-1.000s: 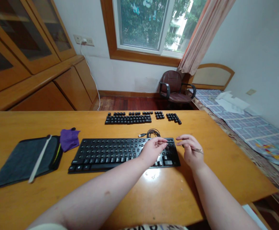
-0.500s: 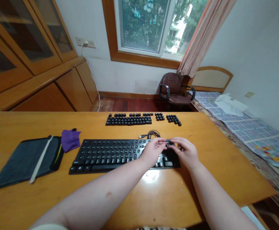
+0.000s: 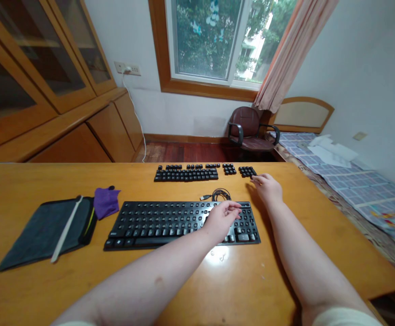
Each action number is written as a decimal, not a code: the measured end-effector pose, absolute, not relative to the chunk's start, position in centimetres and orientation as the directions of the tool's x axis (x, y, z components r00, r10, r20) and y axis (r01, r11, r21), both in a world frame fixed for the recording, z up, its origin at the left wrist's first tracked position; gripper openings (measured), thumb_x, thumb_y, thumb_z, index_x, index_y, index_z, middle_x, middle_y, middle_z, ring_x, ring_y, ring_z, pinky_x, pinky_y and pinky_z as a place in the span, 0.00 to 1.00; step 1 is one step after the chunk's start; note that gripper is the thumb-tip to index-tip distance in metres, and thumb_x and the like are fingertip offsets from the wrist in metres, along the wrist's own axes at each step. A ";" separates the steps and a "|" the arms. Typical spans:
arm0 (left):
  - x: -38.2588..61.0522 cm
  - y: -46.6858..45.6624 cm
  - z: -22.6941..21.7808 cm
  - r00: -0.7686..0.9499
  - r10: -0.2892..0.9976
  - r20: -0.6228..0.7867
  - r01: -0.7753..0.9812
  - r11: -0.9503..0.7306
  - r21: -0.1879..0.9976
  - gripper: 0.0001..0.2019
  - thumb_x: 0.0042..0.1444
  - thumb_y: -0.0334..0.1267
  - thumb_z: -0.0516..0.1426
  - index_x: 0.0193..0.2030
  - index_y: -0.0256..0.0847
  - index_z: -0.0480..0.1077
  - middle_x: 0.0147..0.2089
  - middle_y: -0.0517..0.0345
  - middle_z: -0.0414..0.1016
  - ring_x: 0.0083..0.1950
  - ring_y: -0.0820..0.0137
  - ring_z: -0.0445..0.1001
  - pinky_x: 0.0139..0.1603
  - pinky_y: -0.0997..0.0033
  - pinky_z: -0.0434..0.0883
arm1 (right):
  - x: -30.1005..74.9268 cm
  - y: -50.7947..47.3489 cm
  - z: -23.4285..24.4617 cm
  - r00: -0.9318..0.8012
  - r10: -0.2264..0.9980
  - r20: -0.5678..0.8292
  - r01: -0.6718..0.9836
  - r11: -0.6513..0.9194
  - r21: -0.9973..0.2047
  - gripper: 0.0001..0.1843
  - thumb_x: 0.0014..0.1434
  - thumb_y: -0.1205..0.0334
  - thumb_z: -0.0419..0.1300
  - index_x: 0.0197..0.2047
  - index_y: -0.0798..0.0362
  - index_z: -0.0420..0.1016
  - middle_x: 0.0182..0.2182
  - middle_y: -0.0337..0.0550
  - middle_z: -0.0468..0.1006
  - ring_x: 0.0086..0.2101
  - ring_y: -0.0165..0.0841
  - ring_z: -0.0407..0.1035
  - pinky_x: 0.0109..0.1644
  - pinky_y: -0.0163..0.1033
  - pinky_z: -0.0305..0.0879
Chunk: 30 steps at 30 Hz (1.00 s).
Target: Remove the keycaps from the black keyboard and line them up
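Observation:
A black keyboard [image 3: 163, 217] lies flat on the desk, most of its key positions bare of caps; caps remain along its bottom row. Over its right part hovers my left hand [image 3: 221, 219], fingers loosely stretched and slightly apart, holding nothing that I can see. My right hand [image 3: 268, 186] reaches beyond the keyboard to the number-pad keycaps [image 3: 246, 171], its thumb and fingers pinched together at the near right corner of that group. A keycap seems to be between them, largely hidden. Rows of removed black keycaps [image 3: 187, 175] are laid out along the far desk edge.
A coiled USB cable [image 3: 221, 194] sits behind the keyboard. To the left are a dark grey pouch [image 3: 30, 231], a pale stick [image 3: 66, 228] lying across it, and a purple cloth [image 3: 106, 203]. Beyond the wooden desk [image 3: 149, 280] stand a brown chair [image 3: 248, 129] and a bed.
My right hand has moved away from the keyboard, forward to the laid-out number-pad keycaps. The left hand stays above the keyboard's right part. The view has shifted slightly.

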<state>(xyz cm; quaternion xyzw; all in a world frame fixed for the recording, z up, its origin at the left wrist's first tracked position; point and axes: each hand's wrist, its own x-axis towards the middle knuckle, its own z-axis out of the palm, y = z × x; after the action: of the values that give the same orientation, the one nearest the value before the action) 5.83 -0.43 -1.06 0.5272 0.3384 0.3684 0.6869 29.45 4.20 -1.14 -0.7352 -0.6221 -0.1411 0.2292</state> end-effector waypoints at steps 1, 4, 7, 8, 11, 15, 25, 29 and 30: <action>5.8 -0.5 -1.0 0.497 0.864 -0.080 -0.149 0.176 0.973 0.08 0.53 0.33 0.55 0.39 0.36 0.70 0.35 0.55 0.75 0.36 0.71 0.74 0.41 0.69 0.71 | 29.2 4.4 -1.8 0.179 0.871 0.458 0.982 -0.132 -0.132 0.19 0.58 0.50 0.51 0.39 0.49 0.79 0.37 0.43 0.77 0.34 0.33 0.71 0.32 0.35 0.60; 5.9 -0.5 -0.8 0.498 0.862 -0.089 -0.154 0.189 0.970 0.08 0.52 0.31 0.54 0.39 0.36 0.71 0.34 0.55 0.75 0.36 0.71 0.74 0.41 0.69 0.71 | 28.6 4.7 -3.0 0.175 0.910 0.377 0.984 -0.163 -0.065 0.17 0.58 0.50 0.52 0.38 0.47 0.79 0.37 0.41 0.77 0.34 0.32 0.70 0.31 0.34 0.59; 6.0 -0.6 -0.8 0.502 0.860 -0.089 -0.154 0.190 0.970 0.08 0.52 0.29 0.54 0.38 0.36 0.71 0.35 0.55 0.75 0.36 0.72 0.74 0.41 0.69 0.71 | 28.4 4.8 -3.0 0.195 0.919 0.344 0.980 -0.194 -0.038 0.17 0.58 0.51 0.52 0.35 0.48 0.80 0.37 0.42 0.77 0.33 0.32 0.70 0.30 0.34 0.59; 6.0 -0.6 -0.8 0.502 0.860 -0.088 -0.152 0.188 0.970 0.08 0.51 0.29 0.54 0.38 0.36 0.71 0.34 0.55 0.75 0.35 0.72 0.73 0.40 0.70 0.71 | 28.4 4.8 -2.9 0.194 0.921 0.338 0.980 -0.193 -0.039 0.17 0.58 0.51 0.52 0.35 0.48 0.80 0.37 0.42 0.77 0.33 0.32 0.70 0.31 0.34 0.59; 6.0 -0.5 -0.8 0.502 0.861 -0.086 -0.143 0.181 0.973 0.09 0.51 0.28 0.53 0.38 0.36 0.71 0.34 0.56 0.75 0.34 0.73 0.73 0.40 0.71 0.71 | 28.4 4.5 -2.6 0.171 0.930 0.326 0.985 -0.162 -0.056 0.16 0.57 0.50 0.53 0.39 0.47 0.79 0.38 0.41 0.77 0.34 0.32 0.70 0.33 0.34 0.61; 5.9 -0.5 -0.7 0.503 0.861 -0.076 -0.143 0.169 0.975 0.08 0.51 0.28 0.54 0.38 0.36 0.71 0.34 0.56 0.75 0.35 0.72 0.74 0.41 0.70 0.71 | 28.7 4.2 -2.6 0.157 0.941 0.300 0.988 -0.146 -0.057 0.16 0.59 0.53 0.51 0.42 0.44 0.78 0.40 0.41 0.77 0.35 0.32 0.71 0.34 0.34 0.63; 5.8 -0.6 -0.5 0.503 0.861 -0.073 -0.119 0.152 0.981 0.07 0.52 0.31 0.54 0.37 0.36 0.71 0.34 0.55 0.75 0.34 0.71 0.74 0.41 0.67 0.70 | 29.7 5.9 -3.4 0.223 0.921 0.320 0.975 -0.217 -0.054 0.16 0.60 0.55 0.50 0.41 0.47 0.78 0.40 0.43 0.77 0.35 0.34 0.70 0.33 0.35 0.59; 5.8 -0.5 -0.7 0.506 0.861 -0.057 -0.117 0.134 0.984 0.07 0.52 0.31 0.54 0.37 0.36 0.71 0.34 0.55 0.76 0.34 0.71 0.74 0.41 0.67 0.70 | 29.9 6.1 -3.6 0.216 0.918 0.333 0.976 -0.214 -0.045 0.16 0.60 0.56 0.50 0.41 0.47 0.78 0.41 0.42 0.77 0.36 0.34 0.70 0.33 0.36 0.59; 5.8 -0.5 -0.8 0.507 0.860 -0.055 -0.115 0.130 0.985 0.07 0.52 0.31 0.54 0.37 0.36 0.71 0.34 0.55 0.76 0.34 0.71 0.74 0.41 0.68 0.70 | 30.0 6.1 -3.7 0.209 0.918 0.338 0.977 -0.207 -0.043 0.16 0.60 0.56 0.50 0.42 0.47 0.77 0.41 0.42 0.77 0.36 0.34 0.70 0.33 0.36 0.59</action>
<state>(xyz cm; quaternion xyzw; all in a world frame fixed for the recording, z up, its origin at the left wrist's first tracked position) 5.82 -0.50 -0.79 0.5504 0.3387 0.3632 0.6711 29.98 6.09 -3.68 -0.7675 -0.6172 -0.1200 0.1246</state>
